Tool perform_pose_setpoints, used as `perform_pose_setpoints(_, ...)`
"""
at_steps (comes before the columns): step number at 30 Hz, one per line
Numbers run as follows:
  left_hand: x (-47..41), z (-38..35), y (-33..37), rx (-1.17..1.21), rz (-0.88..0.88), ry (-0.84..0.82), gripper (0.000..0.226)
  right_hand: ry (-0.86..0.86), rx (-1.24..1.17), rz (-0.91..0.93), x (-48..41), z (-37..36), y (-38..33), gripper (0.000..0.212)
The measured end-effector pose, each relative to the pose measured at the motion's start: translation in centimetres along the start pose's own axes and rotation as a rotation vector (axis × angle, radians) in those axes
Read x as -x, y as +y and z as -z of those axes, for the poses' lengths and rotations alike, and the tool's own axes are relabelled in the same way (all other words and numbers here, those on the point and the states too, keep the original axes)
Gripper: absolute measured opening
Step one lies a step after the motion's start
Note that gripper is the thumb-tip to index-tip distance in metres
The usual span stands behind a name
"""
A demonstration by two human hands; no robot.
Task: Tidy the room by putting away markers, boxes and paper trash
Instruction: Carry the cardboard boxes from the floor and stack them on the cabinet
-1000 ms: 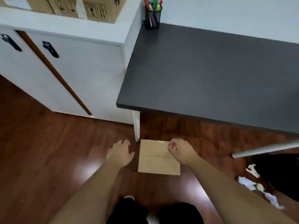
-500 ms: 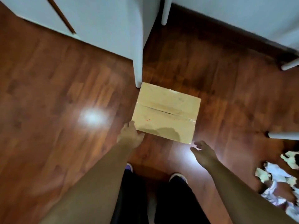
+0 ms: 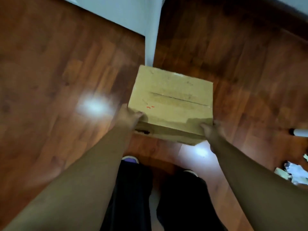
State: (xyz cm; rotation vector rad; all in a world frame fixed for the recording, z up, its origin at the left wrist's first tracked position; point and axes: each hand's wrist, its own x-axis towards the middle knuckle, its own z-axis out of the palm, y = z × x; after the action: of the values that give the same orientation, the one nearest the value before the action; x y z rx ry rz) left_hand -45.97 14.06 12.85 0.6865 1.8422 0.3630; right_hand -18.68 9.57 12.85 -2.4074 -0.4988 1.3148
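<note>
A closed brown cardboard box (image 3: 171,100) with a taped seam across its top sits low over the wooden floor in front of my feet. My left hand (image 3: 129,118) grips its near left corner, thumb on the top face. My right hand (image 3: 212,129) grips its near right corner. Whether the box rests on the floor or is just off it is unclear. Crumpled white paper trash (image 3: 295,172) lies on the floor at the right edge.
A white table leg (image 3: 151,39) stands just behind the box, beside a white cabinet side (image 3: 116,12). Another white leg tip (image 3: 300,132) shows at the right. Dark wooden floor (image 3: 50,80) spreads to the left with light glare.
The view has tilted down from the desk to the floor. Both hands came in from beside the box and closed on its near corners; the box looks nearer and larger.
</note>
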Motion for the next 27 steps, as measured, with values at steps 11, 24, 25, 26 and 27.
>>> perform_pose_setpoints(11,26.3,25.7,11.6,0.295,0.148,0.646,0.051,-0.077,0.142,0.378,32.3,3.4,-20.7,0.038)
perform_pose_setpoints(24,47.7,54.6,34.7,0.541,-0.439,0.982,0.019,-0.222,-0.236,0.968,62.2,5.9,-49.2,0.021)
perform_pose_setpoints(25,48.5,55.6,36.5,0.537,-0.512,0.965,0.022,-0.192,-0.298,0.979,63.3,6.5,-51.1,0.026)
perform_pose_setpoints(26,49.1,56.3,38.2,0.54,-0.582,0.946,0.025,-0.163,-0.366,0.979,64.1,7.1,-52.6,0.03)
perform_pose_setpoints(27,49.5,56.7,39.9,0.552,-0.641,0.924,0.027,-0.128,-0.438,0.974,64.6,7.9,-54.0,0.034)
